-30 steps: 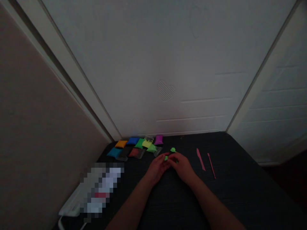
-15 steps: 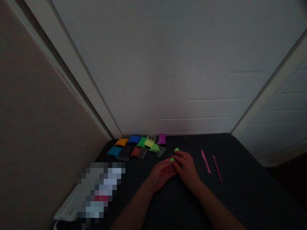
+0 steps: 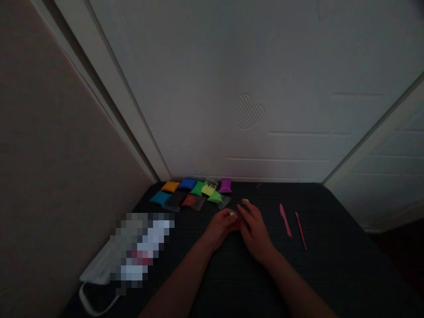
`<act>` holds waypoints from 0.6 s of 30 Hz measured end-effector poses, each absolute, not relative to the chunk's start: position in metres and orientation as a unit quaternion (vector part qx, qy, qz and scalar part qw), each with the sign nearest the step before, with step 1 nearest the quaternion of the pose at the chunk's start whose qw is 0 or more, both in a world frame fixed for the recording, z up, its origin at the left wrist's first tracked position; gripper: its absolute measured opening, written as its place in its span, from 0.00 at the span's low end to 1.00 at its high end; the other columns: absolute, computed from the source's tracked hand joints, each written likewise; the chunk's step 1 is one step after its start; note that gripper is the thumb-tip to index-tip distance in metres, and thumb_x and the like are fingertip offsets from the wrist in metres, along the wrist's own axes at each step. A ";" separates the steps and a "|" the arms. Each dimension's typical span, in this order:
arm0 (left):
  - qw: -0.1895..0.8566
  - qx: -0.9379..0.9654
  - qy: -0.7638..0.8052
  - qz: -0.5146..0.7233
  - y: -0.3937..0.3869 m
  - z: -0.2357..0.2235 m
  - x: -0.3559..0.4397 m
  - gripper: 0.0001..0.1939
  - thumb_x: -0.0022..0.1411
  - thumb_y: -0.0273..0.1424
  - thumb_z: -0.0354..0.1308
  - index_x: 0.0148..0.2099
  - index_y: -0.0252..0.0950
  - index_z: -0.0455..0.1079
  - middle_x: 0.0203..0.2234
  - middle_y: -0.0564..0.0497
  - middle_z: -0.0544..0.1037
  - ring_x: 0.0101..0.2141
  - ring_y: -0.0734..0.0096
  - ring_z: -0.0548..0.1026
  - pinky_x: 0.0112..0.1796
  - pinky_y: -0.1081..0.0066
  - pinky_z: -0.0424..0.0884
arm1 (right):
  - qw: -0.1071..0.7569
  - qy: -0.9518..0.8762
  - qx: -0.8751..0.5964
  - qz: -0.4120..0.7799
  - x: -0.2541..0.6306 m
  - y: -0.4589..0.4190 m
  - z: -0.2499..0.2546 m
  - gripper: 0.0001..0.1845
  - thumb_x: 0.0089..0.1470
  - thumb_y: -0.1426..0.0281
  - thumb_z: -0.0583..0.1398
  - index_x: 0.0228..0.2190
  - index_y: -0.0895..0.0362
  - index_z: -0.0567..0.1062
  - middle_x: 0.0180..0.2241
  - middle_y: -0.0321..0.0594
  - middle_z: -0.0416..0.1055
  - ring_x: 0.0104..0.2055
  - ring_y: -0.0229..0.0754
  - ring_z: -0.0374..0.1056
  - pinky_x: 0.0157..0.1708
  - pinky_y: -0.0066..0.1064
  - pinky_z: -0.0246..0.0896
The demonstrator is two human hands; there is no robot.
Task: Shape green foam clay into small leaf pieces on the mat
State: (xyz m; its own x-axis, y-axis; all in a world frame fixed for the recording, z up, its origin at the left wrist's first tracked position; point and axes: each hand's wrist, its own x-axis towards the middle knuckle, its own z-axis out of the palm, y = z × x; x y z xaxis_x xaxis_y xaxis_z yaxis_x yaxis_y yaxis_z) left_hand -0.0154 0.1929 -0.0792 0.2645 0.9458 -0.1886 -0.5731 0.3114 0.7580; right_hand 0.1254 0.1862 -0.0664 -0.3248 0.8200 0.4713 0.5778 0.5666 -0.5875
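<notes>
We see left hand (image 3: 218,230) pinching small green piece (image 3: 232,214) above dark table (image 3: 331,265), right hand (image 3: 254,227) beside it, loosely spread, near second green lump (image 3: 245,201), touching or not we can't tell.

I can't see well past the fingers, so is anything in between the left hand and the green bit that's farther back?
Yes, the right hand: its fingers reach across between the left hand and the farther green piece, partly covering it. Nothing else shows in between.
</notes>
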 end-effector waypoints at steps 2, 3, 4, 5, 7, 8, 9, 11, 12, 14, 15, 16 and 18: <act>0.731 0.285 0.338 0.520 0.193 -0.080 -0.017 0.09 0.46 0.27 0.61 0.31 0.32 0.64 0.24 0.50 0.75 0.26 0.73 0.73 0.32 0.71 0.67 | 0.427 -0.767 -0.449 0.166 0.129 0.188 -0.064 0.23 0.49 0.78 0.50 0.48 0.55 0.63 0.52 0.45 0.55 0.55 0.45 0.51 0.52 0.43 0.49; 0.726 0.286 0.345 0.521 0.193 -0.080 -0.017 0.09 0.46 0.27 0.62 0.31 0.32 0.64 0.24 0.51 0.75 0.25 0.74 0.73 0.31 0.72 0.67 | 0.443 -0.753 -0.457 0.168 0.131 0.189 -0.062 0.21 0.49 0.77 0.50 0.46 0.54 0.64 0.51 0.44 0.56 0.54 0.44 0.52 0.52 0.42 0.50; 0.723 0.287 0.350 0.521 0.194 -0.080 -0.018 0.09 0.47 0.27 0.61 0.30 0.32 0.64 0.23 0.51 0.75 0.24 0.75 0.73 0.29 0.73 0.67 | 0.455 -0.741 -0.465 0.170 0.133 0.190 -0.061 0.20 0.50 0.77 0.50 0.45 0.54 0.65 0.50 0.44 0.57 0.53 0.44 0.53 0.51 0.42 0.51; 0.722 0.287 0.354 0.520 0.194 -0.080 -0.018 0.09 0.48 0.28 0.61 0.31 0.32 0.64 0.23 0.51 0.75 0.24 0.75 0.73 0.29 0.73 0.67 | 0.462 -0.732 -0.470 0.171 0.134 0.191 -0.060 0.18 0.50 0.76 0.50 0.44 0.54 0.66 0.49 0.44 0.58 0.52 0.43 0.54 0.51 0.41 0.51; 0.728 0.281 0.350 0.518 0.194 -0.080 -0.018 0.08 0.51 0.30 0.58 0.35 0.31 0.65 0.26 0.48 0.76 0.26 0.72 0.74 0.31 0.71 0.68 | 0.469 -0.725 -0.474 0.174 0.135 0.193 -0.059 0.16 0.50 0.76 0.50 0.41 0.55 0.67 0.47 0.44 0.59 0.51 0.43 0.56 0.50 0.41 0.52; 0.735 0.276 0.342 0.516 0.194 -0.080 -0.018 0.10 0.53 0.30 0.56 0.38 0.31 0.66 0.29 0.46 0.76 0.29 0.71 0.74 0.34 0.69 0.68 | 0.471 -0.724 -0.473 0.176 0.135 0.193 -0.060 0.15 0.50 0.76 0.50 0.41 0.55 0.68 0.46 0.44 0.60 0.50 0.43 0.56 0.50 0.41 0.52; 0.745 0.269 0.330 0.514 0.194 -0.080 -0.017 0.12 0.55 0.31 0.55 0.41 0.31 0.65 0.32 0.44 0.76 0.32 0.69 0.75 0.37 0.67 0.67 | 0.471 -0.725 -0.470 0.178 0.135 0.194 -0.060 0.15 0.50 0.76 0.50 0.40 0.55 0.68 0.46 0.44 0.60 0.50 0.43 0.56 0.50 0.40 0.52; 0.765 0.258 0.301 0.508 0.194 -0.079 -0.016 0.16 0.56 0.30 0.53 0.47 0.30 0.62 0.38 0.40 0.74 0.38 0.65 0.73 0.44 0.63 0.64 | 0.473 -0.725 -0.468 0.180 0.134 0.194 -0.062 0.15 0.49 0.77 0.50 0.40 0.55 0.68 0.46 0.44 0.60 0.50 0.43 0.57 0.49 0.40 0.53; 0.773 0.254 0.289 0.505 0.193 -0.079 -0.015 0.17 0.56 0.29 0.53 0.48 0.29 0.62 0.40 0.39 0.73 0.41 0.64 0.72 0.46 0.62 0.62 | 0.474 -0.724 -0.468 0.179 0.134 0.195 -0.064 0.15 0.49 0.77 0.50 0.39 0.55 0.68 0.46 0.44 0.61 0.50 0.43 0.57 0.49 0.40 0.53; 0.782 0.250 0.278 0.499 0.192 -0.078 -0.013 0.17 0.56 0.28 0.53 0.48 0.29 0.62 0.41 0.38 0.73 0.42 0.63 0.71 0.47 0.62 0.61 | 0.475 -0.723 -0.468 0.178 0.135 0.196 -0.066 0.15 0.49 0.77 0.50 0.39 0.55 0.69 0.45 0.44 0.61 0.49 0.43 0.57 0.49 0.41 0.53; 0.783 0.251 0.279 0.496 0.192 -0.078 -0.013 0.16 0.56 0.28 0.53 0.47 0.28 0.62 0.40 0.39 0.73 0.42 0.63 0.71 0.47 0.62 0.61 | 0.473 -0.726 -0.466 0.178 0.135 0.196 -0.067 0.15 0.49 0.77 0.51 0.39 0.55 0.69 0.45 0.44 0.61 0.49 0.44 0.57 0.49 0.41 0.53; 0.782 0.255 0.284 0.492 0.191 -0.078 -0.013 0.15 0.56 0.28 0.54 0.46 0.28 0.63 0.39 0.39 0.74 0.41 0.64 0.72 0.46 0.62 0.62 | 0.469 -0.731 -0.461 0.180 0.135 0.197 -0.067 0.16 0.49 0.76 0.51 0.40 0.54 0.69 0.46 0.44 0.61 0.49 0.44 0.57 0.49 0.41 0.53; 0.770 0.269 0.305 0.492 0.192 -0.080 -0.013 0.13 0.54 0.29 0.55 0.42 0.29 0.66 0.35 0.42 0.75 0.36 0.66 0.74 0.42 0.64 0.65 | 0.458 -0.749 -0.442 0.186 0.135 0.197 -0.067 0.16 0.48 0.75 0.53 0.41 0.53 0.68 0.46 0.44 0.61 0.50 0.45 0.57 0.49 0.42 0.54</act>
